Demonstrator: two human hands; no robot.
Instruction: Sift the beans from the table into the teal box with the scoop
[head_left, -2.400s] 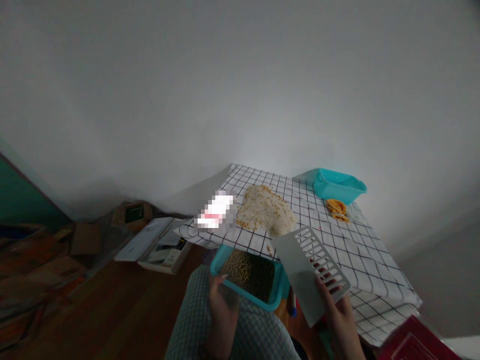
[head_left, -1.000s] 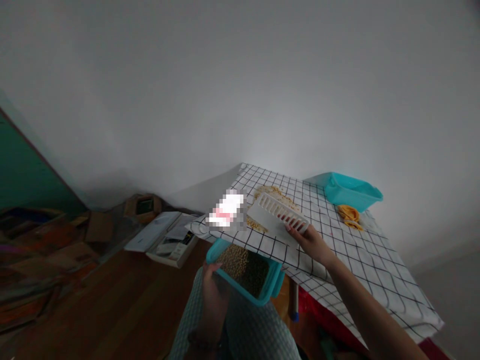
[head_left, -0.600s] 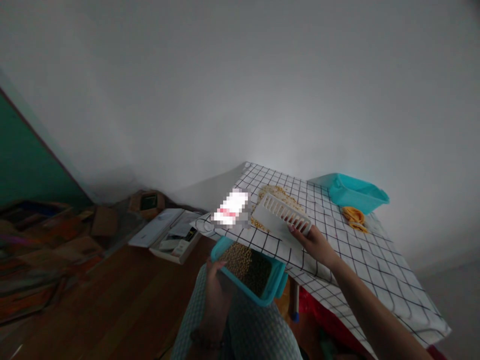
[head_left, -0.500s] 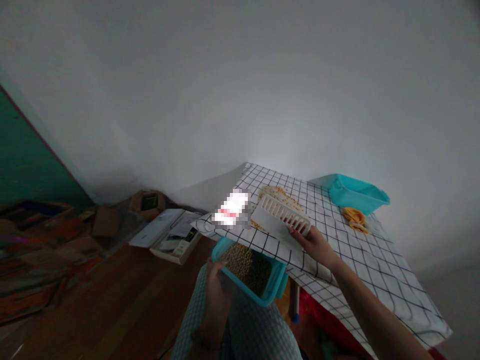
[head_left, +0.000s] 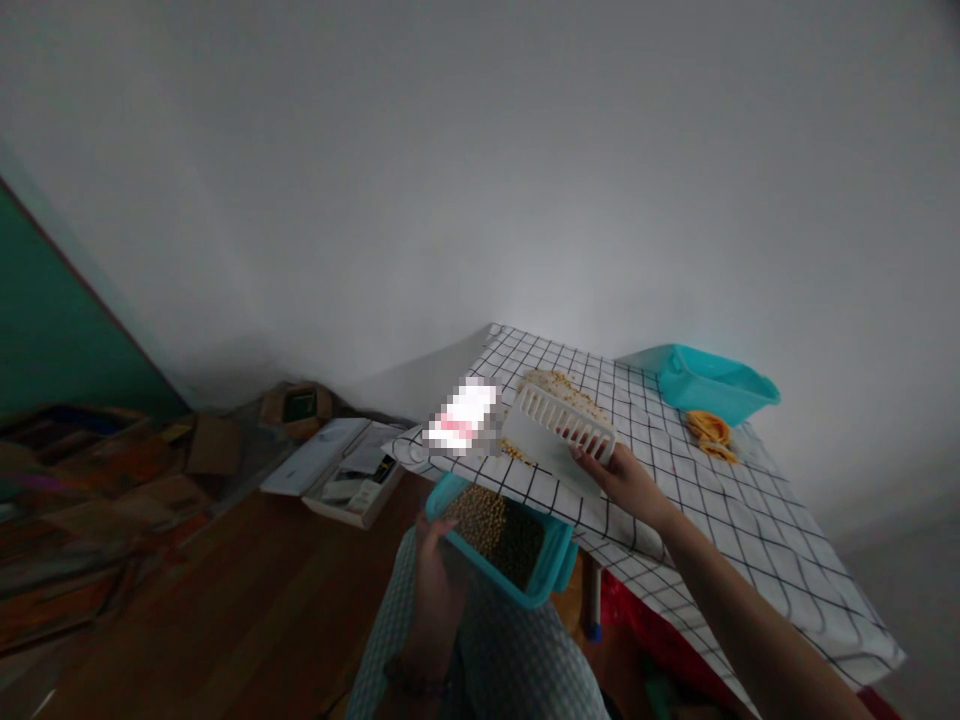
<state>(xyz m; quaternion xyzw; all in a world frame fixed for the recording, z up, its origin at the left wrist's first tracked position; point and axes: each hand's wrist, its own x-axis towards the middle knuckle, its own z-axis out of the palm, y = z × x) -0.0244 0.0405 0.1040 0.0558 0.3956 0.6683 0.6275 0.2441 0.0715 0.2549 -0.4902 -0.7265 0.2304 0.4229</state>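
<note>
- Head view, right hand [head_left: 626, 480]: fingers [head_left: 581, 458] closed on the near edge of a white flat plastic scraper with a slotted comb edge [head_left: 559, 438]; thumb hidden beneath.
- The scraper: tilted, its slotted edge raised, its far part lying over the pile of pale grain mixed with yellow kernels [head_left: 555, 385] on the tabletop. It looks thin, stiff and light, probably smooth and somewhat slippery; the plain edge now pinched seems the best hold, since the slotted bars look the weaker part.
- Left hand [head_left: 435, 575]: fingers curled round the near left corner of a teal rectangular plastic tub holding brownish-green beans [head_left: 501, 540], held just below the tabletop edge, above a lap in checked fabric [head_left: 517, 670].
- The tub: rigid-walled, likely heavy for one hand with its load, and the loose fill would shift if tipped; a hold at rim and wall, kept level, looks right.
- Grain: loose, free-running, scatters easily; a few kernels lie apart near the cloth's edge.
- Support: white tablecloth with a black grid [head_left: 720, 500] covering the tabletop and draping over its edge.
- Further off: a second teal plastic tub [head_left: 712, 380] at the far corner, with orange peel-like scraps [head_left: 706, 432] just beside it.
- A blurred-out white and pink patch [head_left: 461, 420] beside the grain; contents unreadable.
- Floor: wooden boards [head_left: 247, 580] with papers and boxes [head_left: 337, 470], well apart from both hands.
</note>
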